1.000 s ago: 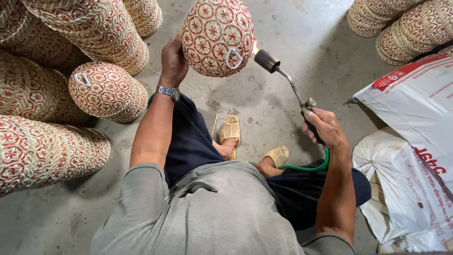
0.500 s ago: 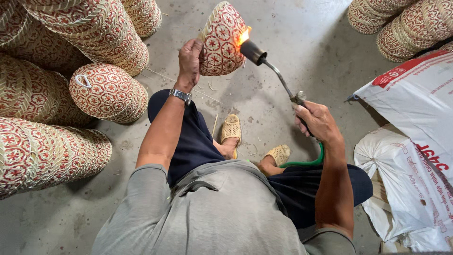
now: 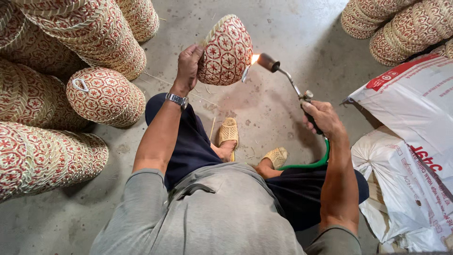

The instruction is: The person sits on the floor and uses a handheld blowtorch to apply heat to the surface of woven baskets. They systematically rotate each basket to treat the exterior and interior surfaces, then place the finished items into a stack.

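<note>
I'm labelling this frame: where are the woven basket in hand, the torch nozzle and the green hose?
woven basket (image 3: 226, 52), head view, its patterned side.
torch nozzle (image 3: 268, 62), head view, the dark burner tip.
green hose (image 3: 311, 164), head view, the curved stretch.

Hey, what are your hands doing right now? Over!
Left hand grips woven basket. Right hand holds lit torch, flame at basket's side. Nothing between them.

- The left hand (image 3: 188, 63) is raised ahead of the body, fingers curled in a grip, a wristwatch on the wrist.
- The left forearm runs straight up from the bent elbow.
- The right hand (image 3: 321, 118) sits lower and further out, fist closed in a grip, knuckles up.
- The right arm is nearly straight, bare below the grey sleeve.
- Both knees are bent.
</note>
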